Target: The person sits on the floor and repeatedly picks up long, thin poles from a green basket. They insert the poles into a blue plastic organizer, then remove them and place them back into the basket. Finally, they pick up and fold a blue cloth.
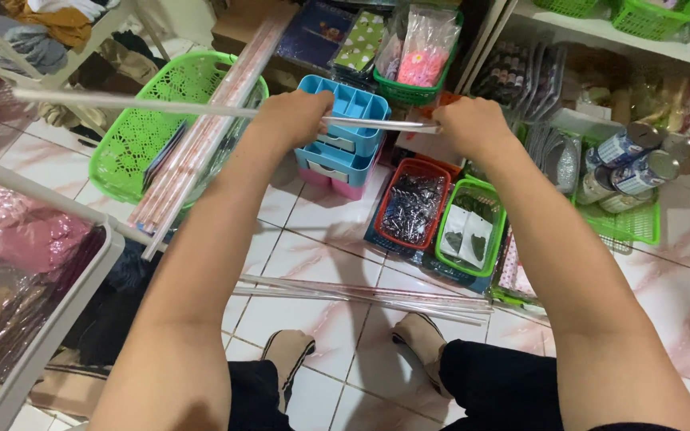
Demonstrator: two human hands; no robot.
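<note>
My left hand (293, 118) and my right hand (471, 125) both grip one long thin clear plastic tube (129, 102), held level in front of me. The tube's long end sticks far out to the left past my left hand, and its short end stops at my right hand. Several more clear tubes (361, 294) lie on the tiled floor just beyond my feet. Another bundle of pinkish tubes (201, 144) leans across a light green lattice basket (133, 140) on the left.
Blue and pink stacked drawer boxes (345, 148) sit under my hands. A red basket of dark clips (413, 203) and a green basket with packets (469, 231) stand to the right, with tape rolls (628, 164) further right. White shelving (33, 195) flanks the left.
</note>
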